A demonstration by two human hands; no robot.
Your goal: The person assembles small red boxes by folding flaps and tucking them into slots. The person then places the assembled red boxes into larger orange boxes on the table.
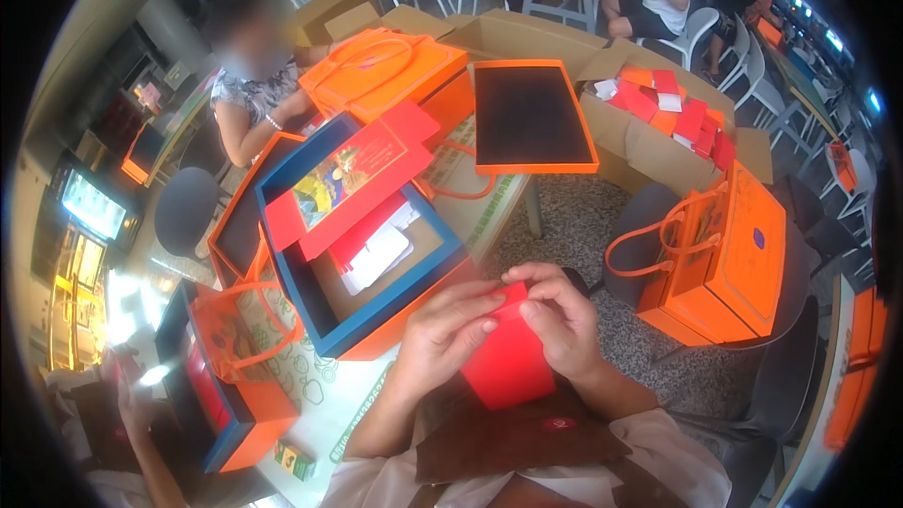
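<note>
Close to my body, both hands are on a red piece of folded card or an envelope [513, 367]; its exact kind cannot be told. My left hand [450, 331] pinches its upper left edge, and my right hand [562, 325] grips the upper right corner with bent fingers. The card hangs down in front of my brown apron [517, 447]. Just beyond my left hand stands an open orange box with a blue inner rim [343, 334]. Inside it are white and red cards [381, 254], and a red printed sleeve [348, 179] lies across its top.
An orange handled box [386, 75] and a black-lined orange lid [527, 118] lie farther off. A large carton [658, 118] holds red pieces. Another orange box [715, 263] rests on a chair at right. A person [249, 85] sits across; another box [235, 386] stands left.
</note>
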